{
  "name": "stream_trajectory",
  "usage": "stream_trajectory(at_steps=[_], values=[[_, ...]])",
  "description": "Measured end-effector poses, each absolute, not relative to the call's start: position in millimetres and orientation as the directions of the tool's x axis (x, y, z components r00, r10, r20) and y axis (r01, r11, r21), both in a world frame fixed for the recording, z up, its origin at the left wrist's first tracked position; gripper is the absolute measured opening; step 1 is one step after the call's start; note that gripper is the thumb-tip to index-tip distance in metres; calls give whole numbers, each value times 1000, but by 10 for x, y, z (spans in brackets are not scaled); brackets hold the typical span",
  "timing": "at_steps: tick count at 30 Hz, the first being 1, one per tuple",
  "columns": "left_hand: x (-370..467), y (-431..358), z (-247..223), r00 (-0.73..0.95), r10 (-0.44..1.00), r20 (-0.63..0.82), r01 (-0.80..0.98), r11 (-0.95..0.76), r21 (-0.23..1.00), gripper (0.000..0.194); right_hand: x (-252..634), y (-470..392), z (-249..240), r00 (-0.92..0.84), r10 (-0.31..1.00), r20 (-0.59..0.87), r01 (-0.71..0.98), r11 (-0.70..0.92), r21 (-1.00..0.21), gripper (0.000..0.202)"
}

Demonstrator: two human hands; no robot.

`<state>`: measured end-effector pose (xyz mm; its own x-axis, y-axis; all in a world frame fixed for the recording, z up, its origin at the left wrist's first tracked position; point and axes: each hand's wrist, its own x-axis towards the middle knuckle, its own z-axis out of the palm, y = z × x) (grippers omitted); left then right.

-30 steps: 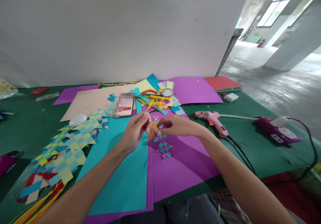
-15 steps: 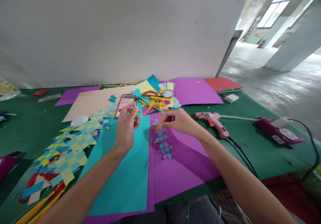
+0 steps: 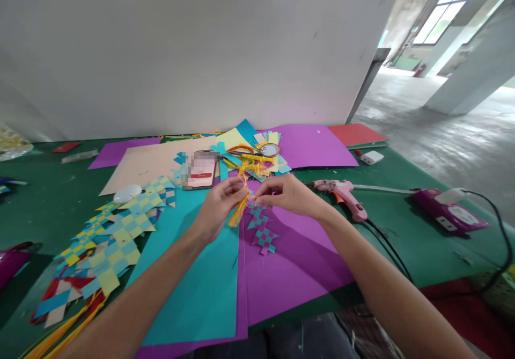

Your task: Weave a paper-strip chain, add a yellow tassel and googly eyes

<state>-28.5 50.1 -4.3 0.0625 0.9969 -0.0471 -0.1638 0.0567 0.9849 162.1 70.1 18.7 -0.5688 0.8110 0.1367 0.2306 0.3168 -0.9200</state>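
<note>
Left hand point(image 3: 220, 204): we pinch one yellow tassel point(image 3: 238, 212)
Right hand point(image 3: 285, 196): close by, pinching yellow string point(image 3: 254, 197)
Phone point(image 3: 202, 171): one
Glue gun point(image 3: 343, 193): one, pink

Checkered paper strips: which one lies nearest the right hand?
The teal and purple one, on the purple sheet beside the right hand; the mostly yellow and blue others lie far left.

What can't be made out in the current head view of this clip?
- Right hand: any grip on the left hand's yellow tassel, too small, head view.
- Phone: head view, partly pixelated.
- Purple object: head view, cut by left edge.
- Lower yellow strands: head view, cut by bottom edge.
</note>
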Motion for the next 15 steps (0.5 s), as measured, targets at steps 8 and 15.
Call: stream_trajectory(at_steps=[8, 15], values=[[-273, 484, -10, -27, 989, 148, -272, -150, 950, 29, 1589, 702, 229, -464, 880, 104, 55, 146, -988, 23], [-261, 463, 46, -122, 954, 273, -245, -296, 923, 20, 1488, 698, 145, -411, 909, 65, -154, 0, -988, 25]])
